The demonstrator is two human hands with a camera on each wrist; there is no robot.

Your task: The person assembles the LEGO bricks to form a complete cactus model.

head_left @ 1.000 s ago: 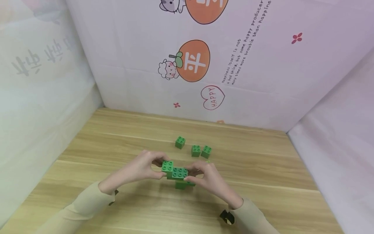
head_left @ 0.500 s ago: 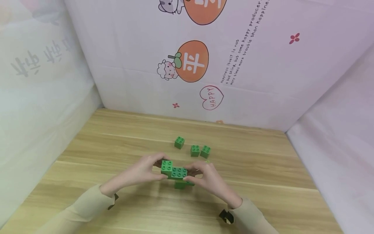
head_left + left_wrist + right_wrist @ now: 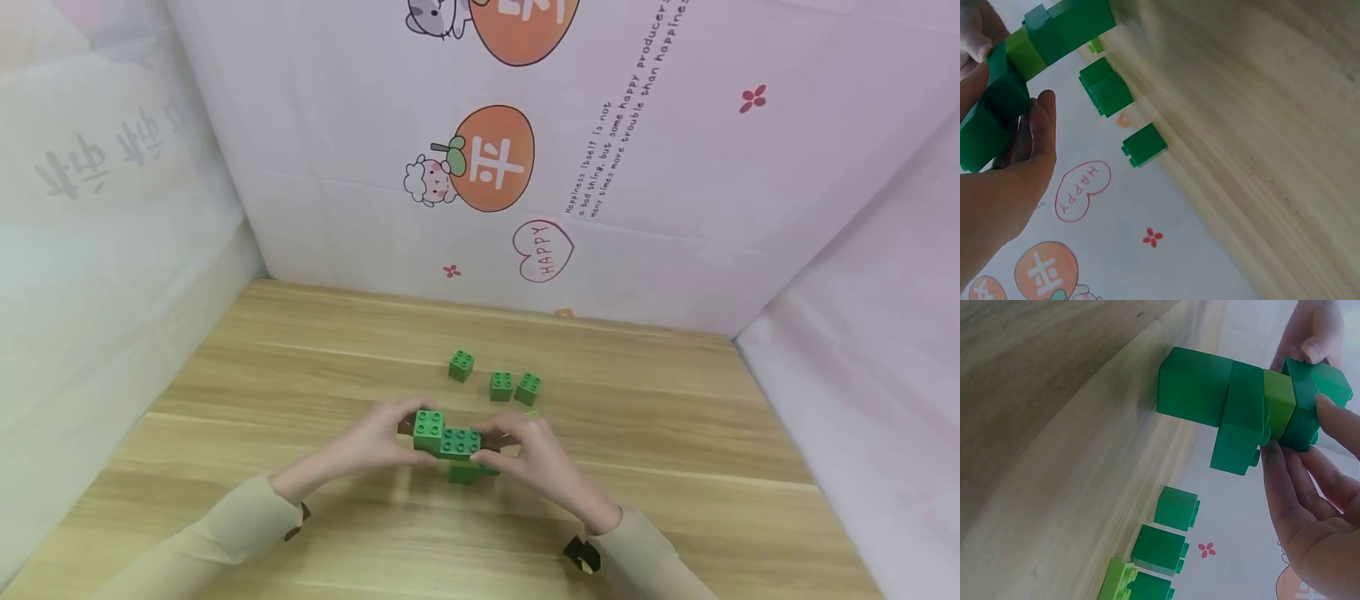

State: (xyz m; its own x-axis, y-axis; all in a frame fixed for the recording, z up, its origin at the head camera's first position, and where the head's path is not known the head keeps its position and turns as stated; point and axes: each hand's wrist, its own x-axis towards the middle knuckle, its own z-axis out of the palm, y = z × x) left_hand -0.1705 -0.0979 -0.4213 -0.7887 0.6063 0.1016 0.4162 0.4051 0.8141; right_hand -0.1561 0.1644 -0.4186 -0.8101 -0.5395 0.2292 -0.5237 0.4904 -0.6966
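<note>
A stepped stack of toy building bricks stands mid-table between the hands. On top at the left sits a bright green four-stud brick [image 3: 428,431], on a longer dark green brick [image 3: 461,443]. The right wrist view shows a lime brick [image 3: 1279,403] beneath that, with more green bricks [image 3: 1194,386] lower down. My left hand [image 3: 372,435] holds the upper left end, thumb on the near side and fingers behind. With thumb and fingers my right hand [image 3: 537,454] pinches the right end of the dark green brick. Part of the lower stack is hidden by it.
Behind the stack lie several loose bricks: a green one [image 3: 461,365], two more green bricks side by side [image 3: 501,386], and a lime brick [image 3: 1116,579] mostly hidden in the head view. White printed cloth [image 3: 637,275] walls the wooden table [image 3: 337,350].
My left hand has shifted slightly right along the stack, its thumb now nearer the dark green brick. The right hand and the loose bricks stay in place.
</note>
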